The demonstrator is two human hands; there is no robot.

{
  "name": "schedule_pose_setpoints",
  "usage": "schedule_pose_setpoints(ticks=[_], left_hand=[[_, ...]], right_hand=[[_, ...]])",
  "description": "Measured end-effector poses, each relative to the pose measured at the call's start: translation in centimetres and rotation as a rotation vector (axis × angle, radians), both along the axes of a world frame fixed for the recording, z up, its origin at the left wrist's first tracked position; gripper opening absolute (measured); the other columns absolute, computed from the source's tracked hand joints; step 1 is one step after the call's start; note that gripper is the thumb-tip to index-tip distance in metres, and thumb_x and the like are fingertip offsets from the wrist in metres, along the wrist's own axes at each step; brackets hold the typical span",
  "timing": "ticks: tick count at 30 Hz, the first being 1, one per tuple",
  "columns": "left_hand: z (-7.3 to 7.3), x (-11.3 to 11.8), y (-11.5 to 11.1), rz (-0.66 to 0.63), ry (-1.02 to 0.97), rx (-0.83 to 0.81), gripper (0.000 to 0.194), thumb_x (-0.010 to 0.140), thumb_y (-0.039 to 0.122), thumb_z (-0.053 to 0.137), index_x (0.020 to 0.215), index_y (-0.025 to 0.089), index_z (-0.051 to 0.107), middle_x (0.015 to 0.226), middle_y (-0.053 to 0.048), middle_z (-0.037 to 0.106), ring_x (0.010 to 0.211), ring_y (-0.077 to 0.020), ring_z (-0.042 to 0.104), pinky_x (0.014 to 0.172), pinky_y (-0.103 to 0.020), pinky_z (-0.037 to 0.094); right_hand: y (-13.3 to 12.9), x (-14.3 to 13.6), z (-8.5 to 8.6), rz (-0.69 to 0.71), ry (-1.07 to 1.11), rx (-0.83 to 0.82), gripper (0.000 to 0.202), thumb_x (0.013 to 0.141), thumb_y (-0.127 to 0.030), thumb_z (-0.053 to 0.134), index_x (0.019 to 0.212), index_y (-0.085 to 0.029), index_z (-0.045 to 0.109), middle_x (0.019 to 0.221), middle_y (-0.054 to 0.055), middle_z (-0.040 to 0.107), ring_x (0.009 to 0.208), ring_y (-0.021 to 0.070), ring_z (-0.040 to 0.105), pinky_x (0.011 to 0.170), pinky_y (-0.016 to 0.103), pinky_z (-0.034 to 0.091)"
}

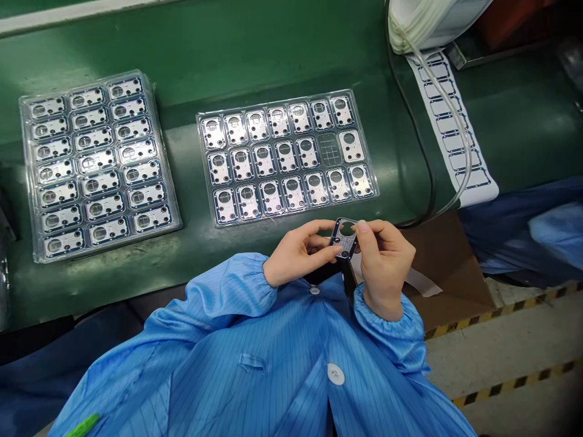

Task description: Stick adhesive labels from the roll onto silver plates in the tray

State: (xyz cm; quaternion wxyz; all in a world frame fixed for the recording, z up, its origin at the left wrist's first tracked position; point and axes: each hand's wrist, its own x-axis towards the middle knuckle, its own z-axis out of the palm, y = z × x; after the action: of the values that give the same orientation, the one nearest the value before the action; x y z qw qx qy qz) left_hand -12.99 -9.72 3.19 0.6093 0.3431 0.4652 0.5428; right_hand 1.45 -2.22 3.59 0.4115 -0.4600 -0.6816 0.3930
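Observation:
Both hands meet just below the near edge of the green table, holding one small dark metal plate [345,238] with a round hole. My left hand [298,252] grips its left side with thumb and fingers. My right hand [384,261] pinches its right edge and top. Directly ahead lies a clear tray [368,130] filled with several similar silver plates; one pocket [328,149] in its middle row is bare. Both arms wear blue striped sleeves.
A second clear tray [27,182], stacked and full of plates, sits at the far left. A white strip of outlined labels [473,182] and clear tubing [455,115] run down the right side. A brown cardboard box [455,267] stands by my right hand.

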Motion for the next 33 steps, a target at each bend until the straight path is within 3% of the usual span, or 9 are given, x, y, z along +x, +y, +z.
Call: schedule_pose_setpoints(ticks=[14,20,28,33], left_hand=[[0.0,-0.1,0.1,-0.019,0.052,0.0,0.044,0.09,0.031,0.065,0.128,0.014,0.055,0.078,-0.003,0.074,0.075,-0.0158,0.073,0.075,-0.027,0.055],[0.1,-0.1,0.1,-0.005,0.09,-0.016,0.04,0.091,0.032,0.063,0.126,0.014,0.057,0.071,-0.002,0.072,0.073,-0.016,0.072,0.074,-0.027,0.055],[0.8,0.2,0.3,0.037,-0.052,-0.038,0.034,0.086,0.043,0.069,0.1,0.014,0.059,0.08,-0.001,0.067,0.067,-0.01,0.064,0.067,-0.023,0.055],[1.5,0.0,0.6,0.038,-0.044,-0.011,0.038,0.087,0.052,0.064,0.084,0.015,0.057,0.072,0.002,0.057,0.06,-0.0066,0.055,0.06,-0.02,0.051]], right_hand=[[0.3,0.5,-0.4,0.03,-0.075,0.052,0.026,0.091,-0.043,0.063,0.081,-0.02,0.069,0.074,0.001,0.065,0.065,0.0144,0.058,0.061,0.029,0.047],[0.3,0.6,-0.5,0.043,-0.025,0.062,0.018,0.091,-0.037,0.066,0.083,-0.021,0.07,0.075,0.0,0.066,0.065,0.0139,0.06,0.06,0.027,0.048],[-0.4,0.4,-0.6,0.002,-0.047,0.093,0.021,0.09,-0.041,0.066,0.086,-0.021,0.071,0.074,0.0,0.068,0.063,0.0144,0.061,0.059,0.028,0.05],[-0.6,0.3,-0.6,-0.006,-0.047,0.104,0.021,0.09,-0.04,0.066,0.085,-0.02,0.071,0.075,0.001,0.07,0.063,0.0145,0.062,0.059,0.028,0.051]])
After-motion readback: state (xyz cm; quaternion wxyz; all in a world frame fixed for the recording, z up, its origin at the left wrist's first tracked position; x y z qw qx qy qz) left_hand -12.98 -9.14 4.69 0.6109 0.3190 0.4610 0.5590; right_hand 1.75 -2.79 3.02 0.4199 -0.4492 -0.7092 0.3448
